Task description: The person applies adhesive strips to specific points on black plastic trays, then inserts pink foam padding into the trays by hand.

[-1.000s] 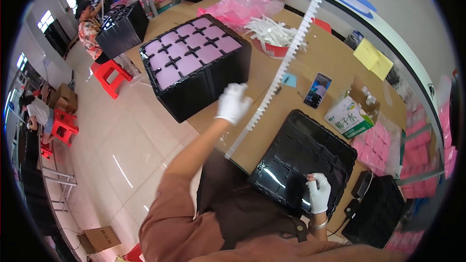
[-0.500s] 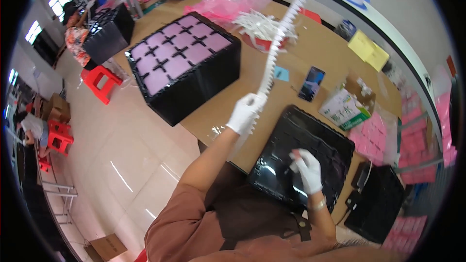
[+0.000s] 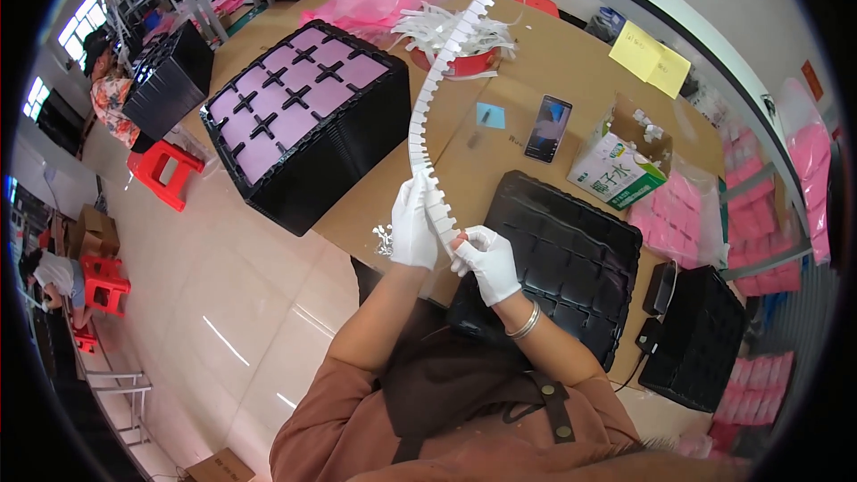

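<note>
A long white notched strip [image 3: 446,62] rises from my hands toward the far top of the view. My left hand [image 3: 413,223], in a white glove, grips its lower part. My right hand [image 3: 489,259], also gloved, pinches the strip's bottom end just beside the left hand. Both hands hover over the near edge of the brown table [image 3: 536,71], next to an empty black compartment tray [image 3: 562,259] that lies at my right.
A tall stack of black trays with pink inserts [image 3: 303,116] stands at the left. A phone [image 3: 547,128], a small carton box [image 3: 616,161], a pile of white strips [image 3: 455,31], pink bags [image 3: 678,214] and yellow sheets [image 3: 650,58] are on the table. Another person [image 3: 107,89] sits far left near red stools [image 3: 165,170].
My right hand left the black tray and came up to take the strip's lower end. My left hand drew the strip closer to my body.
</note>
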{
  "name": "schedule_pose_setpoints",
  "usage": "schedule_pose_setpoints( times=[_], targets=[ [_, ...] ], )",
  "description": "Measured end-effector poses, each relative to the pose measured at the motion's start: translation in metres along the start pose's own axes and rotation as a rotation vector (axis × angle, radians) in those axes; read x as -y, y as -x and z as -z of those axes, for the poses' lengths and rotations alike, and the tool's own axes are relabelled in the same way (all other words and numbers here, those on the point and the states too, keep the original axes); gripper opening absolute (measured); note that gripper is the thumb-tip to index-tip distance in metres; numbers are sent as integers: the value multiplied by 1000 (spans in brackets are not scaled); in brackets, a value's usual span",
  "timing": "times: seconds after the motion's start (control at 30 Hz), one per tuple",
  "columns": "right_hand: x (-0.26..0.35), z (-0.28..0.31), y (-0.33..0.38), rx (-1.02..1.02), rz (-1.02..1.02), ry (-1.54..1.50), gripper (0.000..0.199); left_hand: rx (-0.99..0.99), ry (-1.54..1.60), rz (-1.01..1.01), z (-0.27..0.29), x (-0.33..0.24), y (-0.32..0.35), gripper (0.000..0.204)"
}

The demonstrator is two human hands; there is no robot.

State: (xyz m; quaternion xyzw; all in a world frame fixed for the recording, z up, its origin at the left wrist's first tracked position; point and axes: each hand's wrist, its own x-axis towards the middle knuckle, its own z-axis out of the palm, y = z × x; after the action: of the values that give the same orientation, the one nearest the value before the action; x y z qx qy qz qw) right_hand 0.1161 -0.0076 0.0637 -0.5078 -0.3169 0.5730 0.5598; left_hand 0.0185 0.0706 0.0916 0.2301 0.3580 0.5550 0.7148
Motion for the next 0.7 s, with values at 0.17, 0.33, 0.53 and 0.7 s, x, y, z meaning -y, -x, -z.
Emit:
schedule_pose_setpoints(
  times=[0.17,0.33,0.53,0.7],
  targets=[
    [-1,16,8,-60,-29,-4,8,157,-240,97,26,25,-1,17],
    [5,35,-11,-232,614,483,12,-1,-1,98,53,47,-20,17],
    [23,134,-98,-192,140,1177,17,83,-105,79,43,31,-4,14],
    [21,125,-102,-393,148,1500,23,127,-86,71,34,26,8,9]
  ],
)
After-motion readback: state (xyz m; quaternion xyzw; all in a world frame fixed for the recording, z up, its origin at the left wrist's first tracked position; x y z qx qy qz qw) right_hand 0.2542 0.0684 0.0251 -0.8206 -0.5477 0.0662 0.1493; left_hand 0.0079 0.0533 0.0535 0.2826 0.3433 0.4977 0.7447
